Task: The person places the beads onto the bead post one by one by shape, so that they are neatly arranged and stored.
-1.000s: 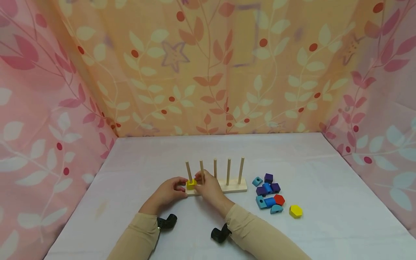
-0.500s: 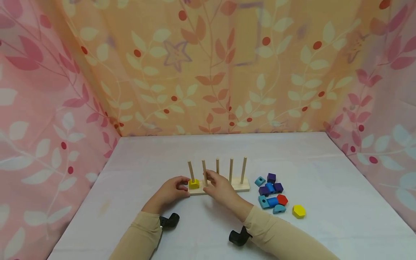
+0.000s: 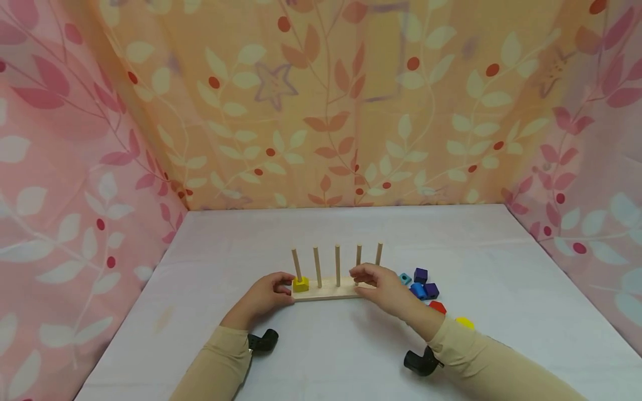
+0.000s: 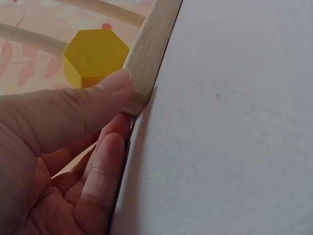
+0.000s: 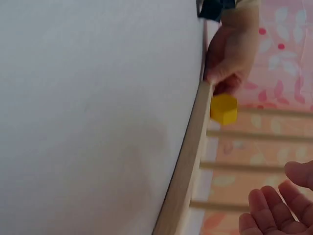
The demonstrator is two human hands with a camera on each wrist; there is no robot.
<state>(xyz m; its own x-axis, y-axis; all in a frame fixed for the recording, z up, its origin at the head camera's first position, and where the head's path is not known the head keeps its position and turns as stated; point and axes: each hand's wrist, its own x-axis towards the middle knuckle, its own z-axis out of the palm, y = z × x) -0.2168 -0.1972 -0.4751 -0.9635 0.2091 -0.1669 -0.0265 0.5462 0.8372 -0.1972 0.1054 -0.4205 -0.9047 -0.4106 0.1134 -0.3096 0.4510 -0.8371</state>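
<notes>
Pale wooden rectangular five-peg board [image 3: 328, 291] stands lower centre; left hand [image 3: 264, 293] pinches its end; right hand [image 3: 391, 289], loosely spread, is empty.

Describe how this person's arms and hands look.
The left hand and right hand are ungloved. The left sleeve and right sleeve are plain beige. A stubby black device shows at the left wrist, a similar one at the right.

Soft, diffuse light leaves faint shadows on the white tabletop [image 3: 321, 351], and both wrist views look dimmer
</notes>
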